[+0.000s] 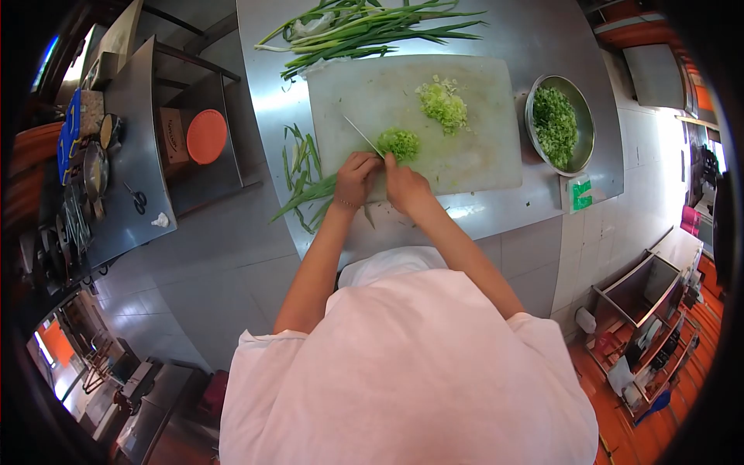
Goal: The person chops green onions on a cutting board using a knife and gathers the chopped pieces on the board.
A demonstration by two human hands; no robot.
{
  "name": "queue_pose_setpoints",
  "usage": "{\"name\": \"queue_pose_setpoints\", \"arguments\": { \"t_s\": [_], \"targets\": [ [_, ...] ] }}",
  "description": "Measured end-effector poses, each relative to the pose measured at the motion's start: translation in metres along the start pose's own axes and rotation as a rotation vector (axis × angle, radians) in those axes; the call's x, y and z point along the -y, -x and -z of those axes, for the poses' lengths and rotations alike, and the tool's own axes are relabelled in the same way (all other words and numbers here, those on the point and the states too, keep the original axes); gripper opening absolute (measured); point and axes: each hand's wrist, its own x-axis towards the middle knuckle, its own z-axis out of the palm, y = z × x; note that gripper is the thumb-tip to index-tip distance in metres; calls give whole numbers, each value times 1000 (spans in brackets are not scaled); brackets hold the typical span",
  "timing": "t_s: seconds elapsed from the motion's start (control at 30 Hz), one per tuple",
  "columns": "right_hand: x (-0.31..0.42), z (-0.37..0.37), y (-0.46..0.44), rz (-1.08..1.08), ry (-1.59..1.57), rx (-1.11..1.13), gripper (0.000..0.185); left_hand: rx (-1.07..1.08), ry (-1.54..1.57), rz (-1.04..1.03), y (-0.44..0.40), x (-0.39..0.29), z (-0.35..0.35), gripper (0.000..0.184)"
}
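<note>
My right hand [407, 186] is closed around the handle of a knife, whose thin blade [359, 132] points away to the upper left over the cutting board [488, 167]. Close beside it, my left hand [357, 178] has its fingers curled on a bunch of spring onions; the green leaves [314, 194] trail out to the left past the board's edge. A pile of chopped spring onion [399, 144] lies against the far side of the blade. Farther up the board is a second, paler chopped heap [443, 106]. The knife handle is hidden by my fingers.
Whole spring onions [372, 31] lie at the table's far side. Loose green leaves [301, 159] are left of the board. To the right stands a metal bowl [590, 128] of chopped greens, near a green-and-white packet [580, 194]. A side table [128, 186] holds scissors [136, 198].
</note>
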Motion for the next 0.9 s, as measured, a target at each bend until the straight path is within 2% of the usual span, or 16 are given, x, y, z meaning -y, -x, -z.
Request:
{"name": "queue_pose_setpoints", "arguments": {
  "t_s": [0.13,0.27,0.43,0.57,0.73,0.9],
  "targets": [
    [1,-1,23,-39,15,-47,34,6,35,-8,-3,5,1,17],
    [2,2,-11,28,14,-47,34,-12,83,13,-7,2,1,17],
    [-2,-2,32,14,49,-114,28,23,101,5,-5,5,5,19],
    [-2,-10,-12,41,19,-86,28,3,117,59,-5,5,2,18],
    [-1,3,30,-7,46,-49,25,25,121,55,-4,6,5,18],
    [-2,1,-12,29,6,4,35,2,114,49,-8,6,4,18]
  ]
}}
